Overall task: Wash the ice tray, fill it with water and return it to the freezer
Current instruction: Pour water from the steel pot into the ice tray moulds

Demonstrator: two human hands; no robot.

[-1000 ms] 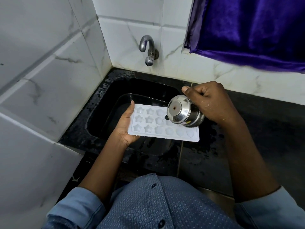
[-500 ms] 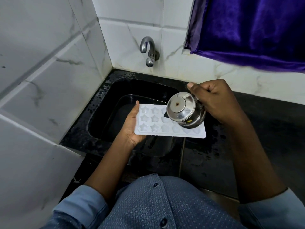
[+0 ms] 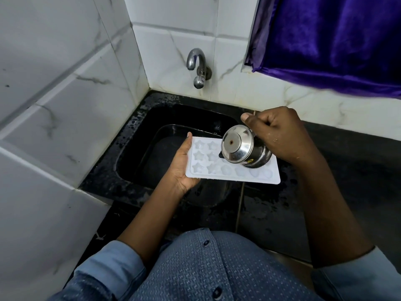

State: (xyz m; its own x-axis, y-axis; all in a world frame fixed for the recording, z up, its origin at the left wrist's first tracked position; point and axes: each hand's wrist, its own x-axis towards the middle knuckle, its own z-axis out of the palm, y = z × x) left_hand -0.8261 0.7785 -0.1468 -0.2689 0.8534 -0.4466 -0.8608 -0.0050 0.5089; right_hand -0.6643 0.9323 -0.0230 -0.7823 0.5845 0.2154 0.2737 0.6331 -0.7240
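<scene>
1. While the left hand (image 3: 182, 168) holds the tray (image 3: 233, 173) by its short left end, thumb on the top rim and fingers hidden beneath, the tray sits level in the air over the front right corner of the sink (image 3: 134, 157) and partly over the counter (image 3: 347, 170).
2. It is a flat, white, rectangular tray with rows of small moulds: stars at the left end, rounder shapes along the near edge to the right.
3. The right hand (image 3: 280, 137) is closed in a fist round a steel cup (image 3: 238, 146), which is tipped over the tray's right half with its base turned up toward us.
4. The cup covers the far right moulds, so their shapes cannot be made out. The part of the cup that the fist grasps is hidden too.
5. The moulds look pale and glossy, and I cannot tell whether they hold water.
6. The cup's mouth faces away, so I cannot tell whether it is pouring.
7. A tap (image 3: 198, 68) juts from the tiled wall behind the sink, and a purple curtain (image 3: 336, 40) at the upper right is cut off by the frame.
</scene>
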